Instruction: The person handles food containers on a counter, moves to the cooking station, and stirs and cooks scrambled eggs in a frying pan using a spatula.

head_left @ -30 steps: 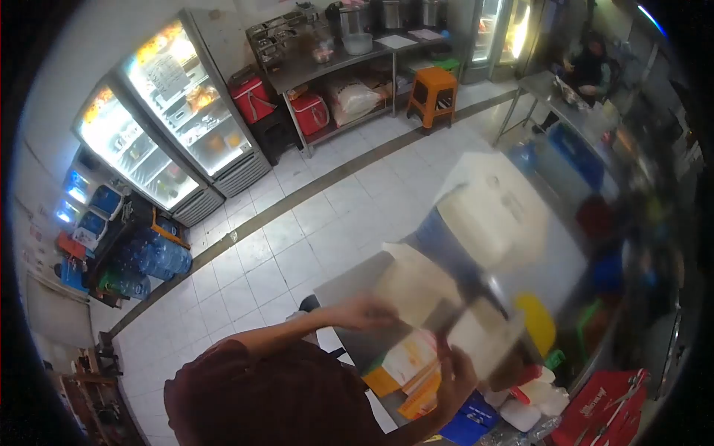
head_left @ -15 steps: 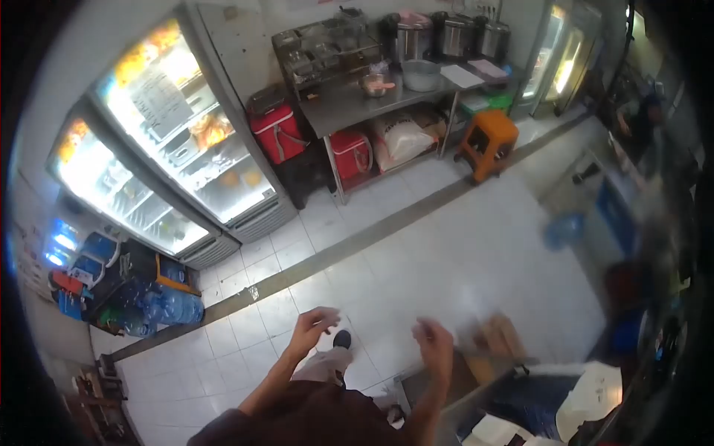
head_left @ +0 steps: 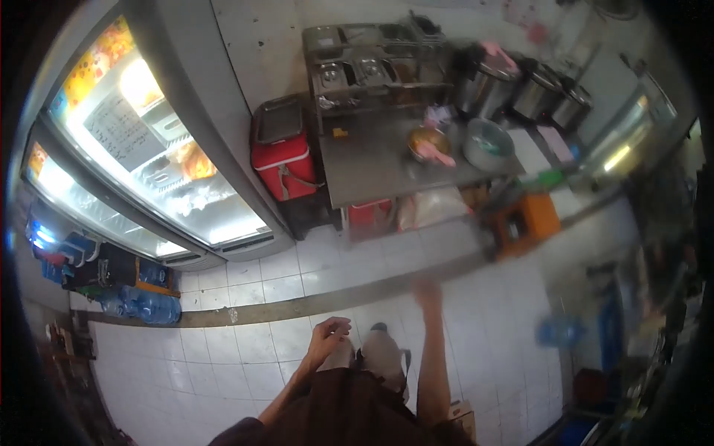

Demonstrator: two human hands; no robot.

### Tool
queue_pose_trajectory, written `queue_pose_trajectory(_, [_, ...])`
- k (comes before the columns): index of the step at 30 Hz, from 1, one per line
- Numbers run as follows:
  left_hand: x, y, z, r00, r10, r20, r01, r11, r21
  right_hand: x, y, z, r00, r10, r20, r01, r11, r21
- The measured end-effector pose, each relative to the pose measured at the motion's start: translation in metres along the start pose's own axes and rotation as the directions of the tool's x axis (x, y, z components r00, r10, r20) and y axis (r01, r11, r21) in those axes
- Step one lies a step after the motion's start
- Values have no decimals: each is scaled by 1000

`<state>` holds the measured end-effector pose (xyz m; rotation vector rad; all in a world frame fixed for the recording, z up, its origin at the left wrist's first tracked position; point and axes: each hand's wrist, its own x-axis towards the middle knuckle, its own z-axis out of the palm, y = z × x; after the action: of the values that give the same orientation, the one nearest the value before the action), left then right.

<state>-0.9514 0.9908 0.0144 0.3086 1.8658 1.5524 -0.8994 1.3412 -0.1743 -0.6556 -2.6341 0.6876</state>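
My left hand (head_left: 330,336) hangs over the tiled floor in front of my lap, fingers loosely curved and slightly apart, holding nothing. Further forward is my right hand (head_left: 426,292), smeared by motion above the dark floor strip; its fingers cannot be made out. Neither hand touches anything I can see. Ahead stands a steel table (head_left: 364,178). On it are a metal bowl (head_left: 430,146) with something pink at its rim and a large grey pot (head_left: 489,145).
Lit glass-door fridges (head_left: 134,141) stand at left, above large blue water bottles (head_left: 152,306). A red cooler box (head_left: 284,165) sits beside the table. An orange stool (head_left: 537,223) is at its right end. Another blue bottle (head_left: 561,331) is on the right.
The view has turned and come closer to the steel table. My right hand has moved forward and blurred; my left stays in front of me. The containers at lower right have left view.
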Motion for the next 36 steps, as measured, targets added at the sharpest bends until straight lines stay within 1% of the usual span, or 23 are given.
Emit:
queue_pose_trajectory(1, [14, 10, -4, 991, 85, -104, -79, 995, 53, 72, -10, 23, 988, -150, -26, 147, 985, -91])
queue_pose_trajectory(2, [28, 12, -11, 984, 5, -177, -23, 995, -99, 140, -38, 21, 975, -196, 101, 212, 958, -192])
queue_pose_trajectory(3, [43, 14, -17, 966, -75, -247, 9, 967, -255, 199, -85, 8, 975, -6, 222, -20, 993, 113])
queue_pose_trajectory(4, [55, 18, -25, 961, -87, -263, 15, 965, -263, 258, -134, -7, 925, 185, 332, -303, 886, 350])
queue_pose_trajectory(5, [70, 23, -32, 919, -164, -358, 52, 951, -304, 308, -184, -33, 866, 178, 468, -376, 847, 375])
queue_pose_trajectory(7, [106, 30, -48, 814, -297, -498, 101, 918, -383, 407, -160, 93, 983, 109, 149, -133, 978, 161])
queue_pose_trajectory(10, [174, 21, -66, 736, -350, -580, 56, 885, -463, 508, -179, 171, 948, 227, 223, -271, 944, 190])
queue_pose_trajectory(14, [279, 60, -90, 694, -342, -633, 64, 905, -420, 562, -245, 160, 883, 302, 360, -379, 911, 163])
queue_pose_trajectory(17, [329, 81, -106, 704, -318, -635, 22, 904, -427, 593, -249, 197, 873, 442, 204, -458, 888, 35])
queue_pose_trajectory(19, [357, 99, -110, 718, -312, -622, 30, 907, -420, 604, -230, 224, 980, 152, 130, -136, 983, -124])
queue_pose_trajectory(20, [371, 106, -111, 737, -296, -607, 27, 911, -412, 608, -223, 232, 978, 151, 147, -132, 983, -129])
queue_pose_trajectory(21, [388, 95, -111, 743, -330, -582, 24, 883, -469, 610, -218, 234, 973, 143, 184, -172, 973, 151])
queue_pose_trajectory(22, [405, 101, -111, 759, -259, -598, 28, 930, -367, 606, -215, 233, 966, 134, 223, -218, 884, 414])
queue_pose_trajectory(23, [426, 107, -113, 774, -281, -567, 4, 899, -439, 602, -221, 217, 959, 138, 249, -232, 885, 403])
queue_pose_trajectory(24, [445, 90, -112, 798, -159, -581, -185, 853, -488, 607, -243, 180, 890, 224, 398, -419, 747, 516])
queue_pose_trajectory(25, [469, 92, -121, 808, -73, -585, -152, 933, -326, 613, -261, 151, 793, 272, 545, -590, 563, 578])
queue_pose_trajectory(26, [495, 123, -126, 776, -54, -629, -149, 952, -266, 612, -268, 137, 787, 271, 554, -596, 565, 571])
queue_pose_trajectory(28, [529, 201, -134, 732, -50, -679, -141, 965, -223, 596, -271, 107, 835, 61, 548, -524, 393, 755])
queue_pose_trajectory(30, [539, 261, -139, 705, 73, -706, -263, 951, -164, 587, -297, 45, 887, -92, 453, -389, 381, 839])
queue_pose_trajectory(32, [522, 283, -137, 719, 130, -682, -311, 939, -148, 591, -317, -21, 904, -244, 352, -151, 587, 795])
queue_pose_trajectory(33, [514, 297, -138, 731, 204, -651, -365, 923, -121, 593, -322, -45, 910, -310, 276, -76, 528, 846])
queue_pose_trajectory(35, [502, 367, -148, 611, 565, -555, -617, 779, 114, 584, -324, -76, 914, -391, 105, 56, 379, 924])
queue_pose_trajectory(36, [509, 382, -129, 412, 588, -696, -746, 656, 113, 586, -337, -104, 889, -272, 368, -205, 483, 852])
